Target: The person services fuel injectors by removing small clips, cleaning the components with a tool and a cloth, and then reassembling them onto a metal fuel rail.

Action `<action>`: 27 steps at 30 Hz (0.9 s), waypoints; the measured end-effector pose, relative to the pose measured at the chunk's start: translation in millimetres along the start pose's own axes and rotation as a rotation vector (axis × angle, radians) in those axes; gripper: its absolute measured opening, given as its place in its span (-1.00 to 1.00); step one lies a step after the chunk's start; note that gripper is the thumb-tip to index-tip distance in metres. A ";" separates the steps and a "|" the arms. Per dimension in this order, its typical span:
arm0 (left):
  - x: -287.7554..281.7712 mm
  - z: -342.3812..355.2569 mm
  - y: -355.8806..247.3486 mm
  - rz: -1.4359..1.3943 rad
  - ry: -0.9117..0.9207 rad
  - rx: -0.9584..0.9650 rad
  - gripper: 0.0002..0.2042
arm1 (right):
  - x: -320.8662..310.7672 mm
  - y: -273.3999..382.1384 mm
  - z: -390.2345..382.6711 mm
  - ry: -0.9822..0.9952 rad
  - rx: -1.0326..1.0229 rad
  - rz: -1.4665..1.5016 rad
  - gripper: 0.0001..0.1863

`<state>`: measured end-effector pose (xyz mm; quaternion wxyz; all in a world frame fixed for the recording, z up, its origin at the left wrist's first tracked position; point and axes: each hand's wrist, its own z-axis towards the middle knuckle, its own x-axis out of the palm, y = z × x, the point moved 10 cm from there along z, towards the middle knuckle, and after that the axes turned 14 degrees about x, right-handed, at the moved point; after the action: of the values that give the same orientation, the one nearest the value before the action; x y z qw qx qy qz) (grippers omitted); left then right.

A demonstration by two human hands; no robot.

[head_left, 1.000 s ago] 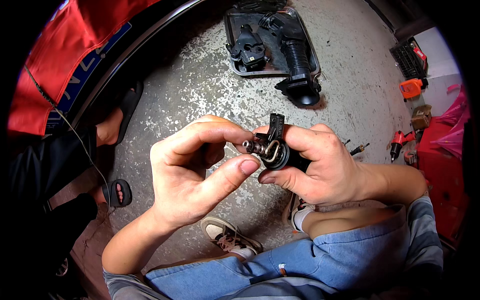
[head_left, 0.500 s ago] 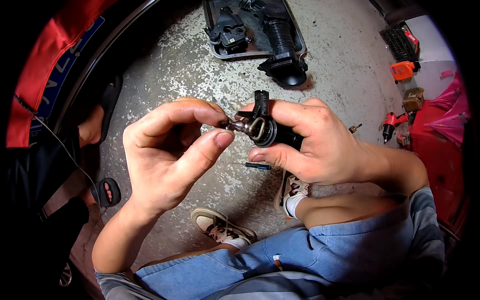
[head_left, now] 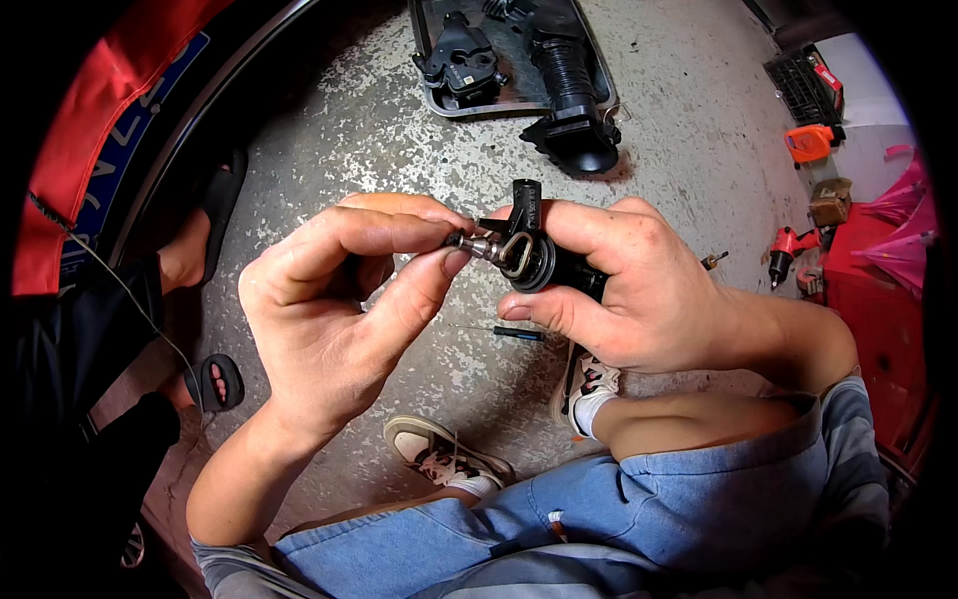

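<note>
My right hand [head_left: 639, 290] grips a small black round mechanical part [head_left: 534, 255] with a metal spring clip on its face and a black tab sticking up. My left hand [head_left: 339, 299] pinches the tip of a short metal pin or barrel [head_left: 471, 243] that sticks out of that part, thumb below and forefinger above. Both hands are held above a speckled concrete floor [head_left: 399, 130]. My knees in blue shorts and my two sneakers [head_left: 444, 459] are below the hands.
A thin screwdriver [head_left: 499, 332] lies on the floor under my hands. A dark tray [head_left: 599, 95] with black plastic parts and a ribbed hose [head_left: 569, 75] sits at the top. Red and orange tools [head_left: 798, 245] lie at right. Another person's sandalled feet [head_left: 215, 384] stand at left.
The view has shifted so the tray and hands sit slightly differently in frame. My hands keep the same grip, with the left fingers still pinching the metal pin.
</note>
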<state>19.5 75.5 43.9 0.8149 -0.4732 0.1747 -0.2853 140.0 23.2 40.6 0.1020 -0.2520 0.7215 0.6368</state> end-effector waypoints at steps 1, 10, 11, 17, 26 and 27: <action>0.4 1.3 -2.7 0.017 0.021 0.019 -0.87 | 0.0 -0.6 0.2 0.005 0.004 -0.023 -0.68; -1.8 -1.2 21.9 -0.196 -0.012 -0.171 -0.89 | 0.0 -1.3 3.3 0.003 -0.024 -0.010 -0.71; -1.2 -2.3 24.1 -0.199 0.008 -0.173 -0.87 | 0.6 -1.3 3.6 0.009 -0.023 -0.009 -0.71; 1.2 -7.3 29.8 -0.202 0.039 -0.201 -0.83 | 5.2 -2.4 3.4 0.039 -0.037 -0.037 -0.69; 4.6 -10.2 13.8 -0.180 -0.011 -0.022 -0.79 | 5.8 5.7 -2.2 -0.055 -0.144 -0.050 -0.78; 5.6 -11.4 13.8 -0.180 0.003 -0.026 -0.80 | 6.5 5.0 -3.7 -0.066 -0.151 -0.061 -0.78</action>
<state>21.7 69.7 26.1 0.7795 -0.4973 0.1362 -0.3556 132.6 18.4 42.6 0.1258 -0.2594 0.6599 0.6938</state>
